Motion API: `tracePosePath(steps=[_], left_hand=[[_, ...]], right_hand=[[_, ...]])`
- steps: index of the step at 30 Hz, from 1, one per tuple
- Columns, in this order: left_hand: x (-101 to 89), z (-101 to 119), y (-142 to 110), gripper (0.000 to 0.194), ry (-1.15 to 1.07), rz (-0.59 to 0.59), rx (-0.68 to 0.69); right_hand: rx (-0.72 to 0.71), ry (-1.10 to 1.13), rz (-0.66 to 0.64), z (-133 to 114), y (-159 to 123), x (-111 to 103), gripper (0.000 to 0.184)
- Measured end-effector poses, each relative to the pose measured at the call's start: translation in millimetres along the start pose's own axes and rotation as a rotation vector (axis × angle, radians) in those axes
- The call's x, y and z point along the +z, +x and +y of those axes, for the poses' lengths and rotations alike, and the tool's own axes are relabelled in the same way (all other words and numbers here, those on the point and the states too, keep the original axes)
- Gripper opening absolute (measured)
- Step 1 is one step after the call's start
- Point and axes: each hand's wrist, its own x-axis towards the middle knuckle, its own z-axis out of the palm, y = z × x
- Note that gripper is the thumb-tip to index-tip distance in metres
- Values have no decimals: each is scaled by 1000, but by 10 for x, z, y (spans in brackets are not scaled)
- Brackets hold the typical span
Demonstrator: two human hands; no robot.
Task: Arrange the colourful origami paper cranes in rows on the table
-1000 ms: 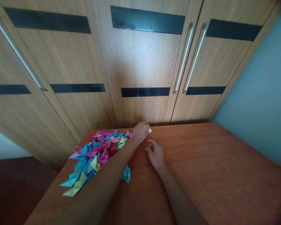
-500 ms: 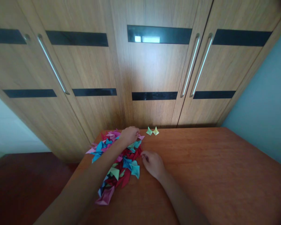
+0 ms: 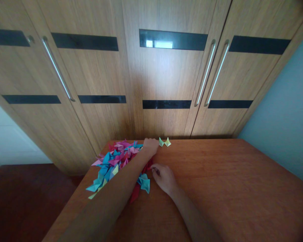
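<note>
A heap of folded origami paper pieces (image 3: 120, 157) in pink, blue, red and pale green lies on the left part of the table. My left hand (image 3: 151, 146) reaches across it to the far right edge of the heap, back of the hand up, fingers bent down and mostly hidden. Just right of its knuckles stand two small origami pieces, a pale green one (image 3: 161, 142) and a yellow one (image 3: 168, 142). My right hand (image 3: 164, 176) rests on the table beside the heap, fingers curled, its fingertips at the edge of red paper. What either hand holds is hidden.
The reddish-brown wooden table (image 3: 212, 178) extends to the right. Behind its far edge rises a wooden wardrobe (image 3: 164, 77) with black strips and metal handles (image 3: 205, 72). A pale blue wall (image 3: 285, 114) closes off the right side.
My left hand has moved right, from over the heap to beside the two small origami pieces. My right hand has stayed nearly still.
</note>
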Motion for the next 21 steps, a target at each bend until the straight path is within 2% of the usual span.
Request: tracePosePath(steps=[4, 8, 10, 12, 16, 19, 21], left_hand=[[56, 23, 0, 33, -16, -11, -10], [-3, 2, -59, 27, -57, 49, -3], [-75, -26, -120, 19, -90, 107, 12], [-155, -57, -213, 19, -136, 178, 40], [-238, -88, -481, 19, -265, 297, 130], [-175, -62, -686, 17, -499, 401, 231], [-99, -23, -785, 17, -633, 442, 279]], right_hand=[[11, 50, 10, -4, -7, -3, 28], [36, 161, 30, 19, 8, 17, 25], [72, 301, 50, 43, 31, 19, 23], [152, 506, 81, 69, 61, -11, 21], [338, 867, 261, 106, 116, -192, 28], [367, 993, 410, 114, 134, -348, 31], [360, 1028, 434, 118, 136, -410, 30]])
